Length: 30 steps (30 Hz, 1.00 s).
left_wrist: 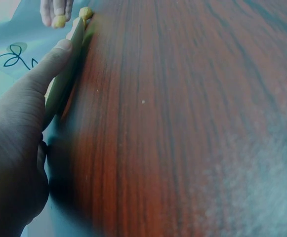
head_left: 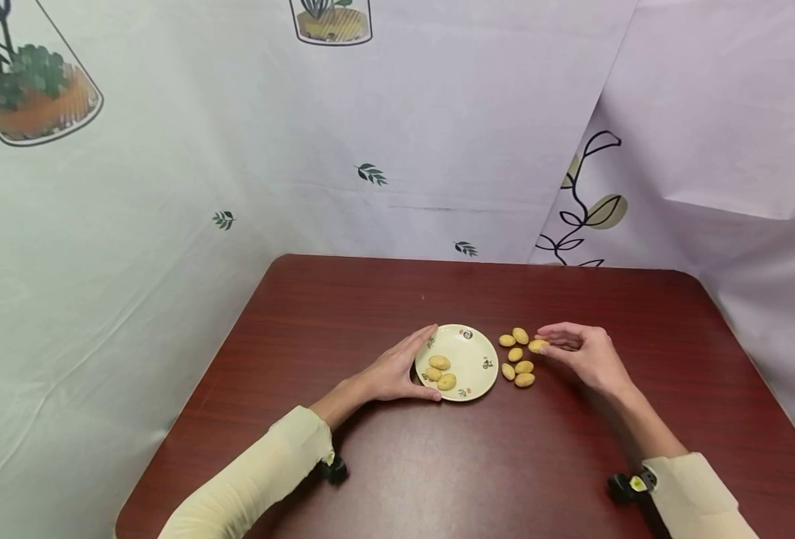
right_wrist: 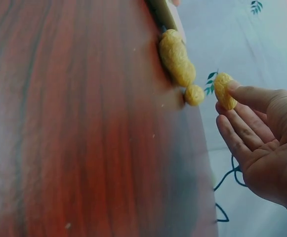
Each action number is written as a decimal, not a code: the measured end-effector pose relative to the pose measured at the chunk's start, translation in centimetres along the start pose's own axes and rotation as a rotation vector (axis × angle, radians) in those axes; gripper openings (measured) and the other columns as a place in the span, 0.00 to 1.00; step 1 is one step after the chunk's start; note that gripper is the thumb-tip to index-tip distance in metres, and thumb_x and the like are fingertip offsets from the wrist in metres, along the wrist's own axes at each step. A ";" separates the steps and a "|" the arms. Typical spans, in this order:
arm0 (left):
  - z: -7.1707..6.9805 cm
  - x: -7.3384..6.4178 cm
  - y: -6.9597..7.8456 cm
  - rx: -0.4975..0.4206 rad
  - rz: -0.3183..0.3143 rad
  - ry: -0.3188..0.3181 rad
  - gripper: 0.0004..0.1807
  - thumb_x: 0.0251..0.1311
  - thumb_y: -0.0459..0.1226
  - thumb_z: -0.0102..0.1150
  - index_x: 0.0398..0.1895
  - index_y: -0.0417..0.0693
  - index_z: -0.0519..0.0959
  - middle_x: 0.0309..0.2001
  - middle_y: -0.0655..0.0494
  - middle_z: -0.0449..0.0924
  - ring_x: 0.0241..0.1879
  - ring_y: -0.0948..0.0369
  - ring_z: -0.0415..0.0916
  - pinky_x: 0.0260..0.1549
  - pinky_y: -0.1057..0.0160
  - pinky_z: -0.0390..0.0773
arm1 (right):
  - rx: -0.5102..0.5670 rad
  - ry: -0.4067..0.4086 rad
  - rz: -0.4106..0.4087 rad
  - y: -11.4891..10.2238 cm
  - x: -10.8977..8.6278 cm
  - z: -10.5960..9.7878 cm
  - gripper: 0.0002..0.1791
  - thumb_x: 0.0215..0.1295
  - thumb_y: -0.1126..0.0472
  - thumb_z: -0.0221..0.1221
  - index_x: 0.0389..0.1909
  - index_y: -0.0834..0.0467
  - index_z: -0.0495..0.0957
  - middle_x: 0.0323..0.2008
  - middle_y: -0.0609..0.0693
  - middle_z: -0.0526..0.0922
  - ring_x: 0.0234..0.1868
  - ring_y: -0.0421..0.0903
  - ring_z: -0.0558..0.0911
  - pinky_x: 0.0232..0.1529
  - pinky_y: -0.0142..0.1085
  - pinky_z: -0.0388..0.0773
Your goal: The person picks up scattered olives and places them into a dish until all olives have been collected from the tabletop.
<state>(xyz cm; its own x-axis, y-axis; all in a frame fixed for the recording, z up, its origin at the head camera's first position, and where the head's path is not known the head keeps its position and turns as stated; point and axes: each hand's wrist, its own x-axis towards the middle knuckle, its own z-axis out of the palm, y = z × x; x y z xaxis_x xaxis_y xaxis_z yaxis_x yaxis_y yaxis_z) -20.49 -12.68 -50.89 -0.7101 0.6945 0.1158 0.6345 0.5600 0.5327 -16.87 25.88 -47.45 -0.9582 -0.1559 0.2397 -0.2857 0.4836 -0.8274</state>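
Note:
A small cream plate (head_left: 473, 358) with printed motifs sits on the table, and three yellow, wrinkled oval pieces (head_left: 439, 362) lie in its left part. My left hand (head_left: 397, 368) holds this plate by its left rim, thumb at the near side and fingers along the far side. To the right of the plate, several similar yellow ovals (head_left: 524, 380) lie loose on the tabletop. My right hand (head_left: 589, 355) pinches one yellow oval (right_wrist: 225, 91) between thumb and fingertips, raised above the table in the right wrist view.
The dark red wood-grain table (head_left: 478, 464) has rounded far corners. White cloth (head_left: 438, 135) printed with leaves and potted plants hangs behind and at both sides. A black wrist camera (head_left: 333, 470) sits at the left cuff, another camera (head_left: 623, 486) at the right cuff.

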 end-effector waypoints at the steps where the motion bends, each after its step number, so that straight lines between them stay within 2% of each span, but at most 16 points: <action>1: 0.0 0.0 0.0 -0.001 0.001 0.000 0.71 0.52 0.60 0.81 0.87 0.43 0.44 0.85 0.48 0.49 0.83 0.57 0.47 0.78 0.51 0.56 | 0.007 -0.001 -0.004 -0.2 0.1 0.1 0.16 0.64 0.67 0.74 0.52 0.66 0.87 0.46 0.61 0.91 0.42 0.35 0.89 0.43 0.22 0.81; 19: -0.1 0.0 0.1 -0.007 0.008 0.005 0.71 0.51 0.58 0.82 0.87 0.42 0.45 0.85 0.46 0.50 0.83 0.55 0.48 0.78 0.49 0.57 | 0.093 -0.041 0.009 -1.9 1.8 2.4 0.17 0.66 0.67 0.73 0.54 0.67 0.86 0.48 0.61 0.90 0.44 0.37 0.89 0.45 0.25 0.83; 30: 0.0 0.0 0.0 -0.002 0.006 0.001 0.71 0.51 0.59 0.81 0.87 0.42 0.45 0.85 0.46 0.50 0.83 0.55 0.48 0.78 0.49 0.58 | 0.162 -0.073 0.026 -3.0 2.4 5.2 0.17 0.63 0.66 0.75 0.52 0.66 0.88 0.46 0.60 0.91 0.46 0.49 0.91 0.44 0.28 0.84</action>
<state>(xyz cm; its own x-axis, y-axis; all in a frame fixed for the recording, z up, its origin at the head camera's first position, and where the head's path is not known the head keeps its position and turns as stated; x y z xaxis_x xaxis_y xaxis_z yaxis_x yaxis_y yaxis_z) -20.51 -12.73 -50.89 -0.7064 0.6976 0.1198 0.6385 0.5549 0.5333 -18.23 19.57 -47.02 -0.9601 -0.2104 0.1843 -0.2492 0.3443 -0.9052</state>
